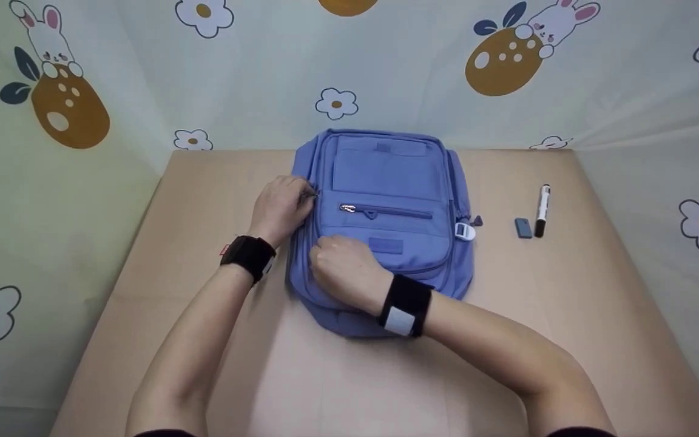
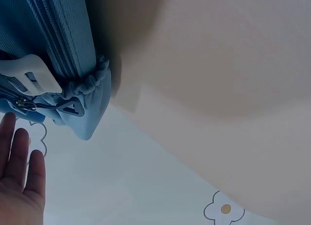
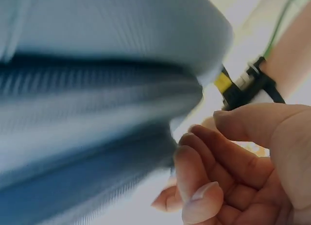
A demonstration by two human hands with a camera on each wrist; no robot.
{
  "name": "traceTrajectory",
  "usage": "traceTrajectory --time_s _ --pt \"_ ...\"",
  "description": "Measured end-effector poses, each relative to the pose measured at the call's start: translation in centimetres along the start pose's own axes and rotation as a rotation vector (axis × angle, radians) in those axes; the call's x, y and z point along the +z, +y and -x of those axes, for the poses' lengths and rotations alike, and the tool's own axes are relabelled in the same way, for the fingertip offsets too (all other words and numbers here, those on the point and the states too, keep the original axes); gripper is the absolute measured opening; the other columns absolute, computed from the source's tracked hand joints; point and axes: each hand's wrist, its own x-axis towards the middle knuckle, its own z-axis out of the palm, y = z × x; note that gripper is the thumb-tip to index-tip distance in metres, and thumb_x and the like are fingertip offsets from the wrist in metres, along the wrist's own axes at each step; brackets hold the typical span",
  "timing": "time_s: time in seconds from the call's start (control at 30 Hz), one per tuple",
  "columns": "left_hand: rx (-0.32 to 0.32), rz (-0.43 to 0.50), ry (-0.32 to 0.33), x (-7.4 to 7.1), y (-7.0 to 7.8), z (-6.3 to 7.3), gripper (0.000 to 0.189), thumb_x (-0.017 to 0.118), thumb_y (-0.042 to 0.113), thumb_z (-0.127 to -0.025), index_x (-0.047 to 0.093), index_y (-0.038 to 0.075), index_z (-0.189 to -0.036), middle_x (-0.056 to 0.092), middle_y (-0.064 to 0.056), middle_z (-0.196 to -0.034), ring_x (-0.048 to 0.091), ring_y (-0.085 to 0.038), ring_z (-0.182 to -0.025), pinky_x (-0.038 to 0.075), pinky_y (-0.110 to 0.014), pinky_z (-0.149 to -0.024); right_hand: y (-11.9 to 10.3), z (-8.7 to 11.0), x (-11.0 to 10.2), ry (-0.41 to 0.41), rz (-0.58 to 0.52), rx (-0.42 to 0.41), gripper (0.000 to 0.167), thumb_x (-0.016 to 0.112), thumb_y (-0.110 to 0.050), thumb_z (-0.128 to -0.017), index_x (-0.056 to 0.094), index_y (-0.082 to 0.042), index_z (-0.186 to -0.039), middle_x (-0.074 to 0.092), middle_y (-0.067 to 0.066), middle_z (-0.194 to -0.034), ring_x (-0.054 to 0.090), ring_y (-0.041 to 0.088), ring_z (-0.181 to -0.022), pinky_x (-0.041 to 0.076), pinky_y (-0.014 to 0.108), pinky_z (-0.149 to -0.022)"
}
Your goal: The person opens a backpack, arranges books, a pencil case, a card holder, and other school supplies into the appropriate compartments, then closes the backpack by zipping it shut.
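Note:
A blue backpack (image 1: 395,176) lies front side up on the table, its top toward the far wall. At its left edge, my left hand (image 1: 283,206) pinches a small dark zipper pull (image 1: 313,194). The left wrist view shows some straight fingers (image 2: 18,159) of that hand below the bag, the thumb out of frame. My right hand (image 1: 349,267) is at the bag's lower left front, fingers curled. In the right wrist view these fingers (image 3: 192,171) are beside the bag's fabric edge, the thumb apart from them; any grip on the fabric is unclear.
A marker (image 1: 542,209) and a small blue-grey block (image 1: 523,228) lie on the table (image 1: 568,315) right of the bag. A white buckle (image 1: 464,231) is on the bag's right side. A patterned curtain (image 1: 264,91) encloses the table's back and sides.

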Motion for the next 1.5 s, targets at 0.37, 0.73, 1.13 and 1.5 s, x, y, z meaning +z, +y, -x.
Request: traceTrajectory --time_s 0.37,0.73,1.13,1.5 --pt "0.025 -0.008 0.049 0.5 0.0 0.1 0.007 0.070 0.009 -0.093 0.068 0.005 -0.099 0.073 -0.008 -0.096 0.062 -0.031 -0.088 0.049 -0.045 -0.076 4.7 3.5 0.1 0.066 -0.052 0.026 0.037 0.075 -0.030 -0.091 0.071 -0.003 -0.116 0.065 0.013 -0.118 0.060 0.031 -0.109 0.052 0.045 -0.085" --pt "0.006 -0.023 -0.012 -0.1 0.1 0.2 0.016 0.070 0.011 -0.096 0.073 0.005 -0.110 0.071 -0.010 -0.103 0.060 -0.030 -0.092 0.048 -0.043 -0.084 4.2 4.3 0.6 0.113 -0.015 -0.021 0.019 0.077 -0.022 -0.089 0.078 -0.006 -0.099 0.068 0.012 -0.125 0.062 0.031 -0.115 0.054 0.045 -0.091" --pt "0.028 -0.012 -0.010 -1.0 -0.2 1.0 0.014 0.071 0.021 -0.098 0.073 0.008 -0.104 0.071 -0.008 -0.101 0.062 -0.030 -0.093 0.049 -0.045 -0.083 3.8 3.9 1.2 0.100 -0.052 0.060 0.008 0.073 -0.010 -0.085 0.067 -0.005 -0.081 0.061 0.007 -0.090 0.054 0.027 -0.083 0.048 0.039 -0.070" --pt "-0.026 0.033 0.014 -1.4 1.5 2.2 0.010 0.067 0.015 -0.100 0.072 0.007 -0.103 0.072 -0.008 -0.098 0.066 -0.028 -0.088 0.052 -0.044 -0.078 3.4 3.9 0.7 -0.048 -0.213 0.184 0.012 0.071 -0.011 -0.092 0.061 -0.007 -0.088 0.061 0.007 -0.085 0.057 0.029 -0.084 0.047 0.043 -0.081"
